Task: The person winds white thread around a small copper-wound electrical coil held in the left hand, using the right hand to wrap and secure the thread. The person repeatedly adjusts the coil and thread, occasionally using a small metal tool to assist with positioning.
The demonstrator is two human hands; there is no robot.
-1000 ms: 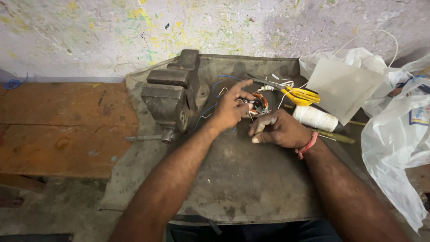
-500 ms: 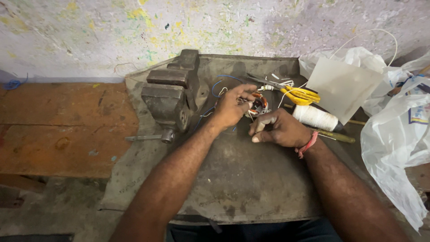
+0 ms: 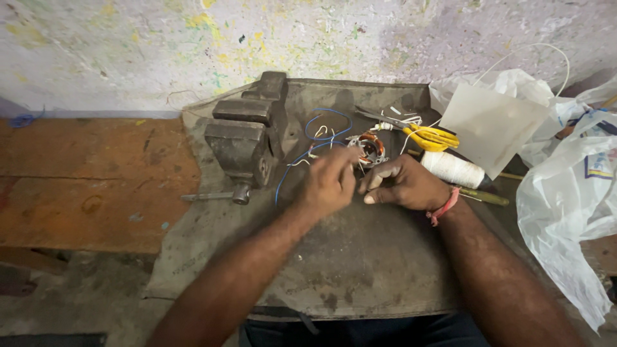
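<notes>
A small motor stator with copper windings [image 3: 369, 148] lies on the grey metal bench plate [image 3: 360, 257], with blue and white wires [image 3: 321, 132] trailing from it. My left hand [image 3: 329, 183] hovers just in front of the stator, fingers curled and pinched together, apparently on a thin wire that I cannot make out. My right hand [image 3: 406, 184] rests on the plate beside it, fingers bent towards the left hand's fingertips. A red band sits on the right wrist.
A heavy bench vise [image 3: 247, 138] stands at the left of the plate. Yellow-handled scissors [image 3: 424, 133], a spool of white thread [image 3: 454, 169] and a screwdriver [image 3: 482, 195] lie to the right. White plastic bags [image 3: 565, 193] crowd the right side. A worn wooden bench [image 3: 96, 180] extends left.
My left hand has drawn back from the stator towards me and now meets the right hand's fingertips. The right hand has barely moved.
</notes>
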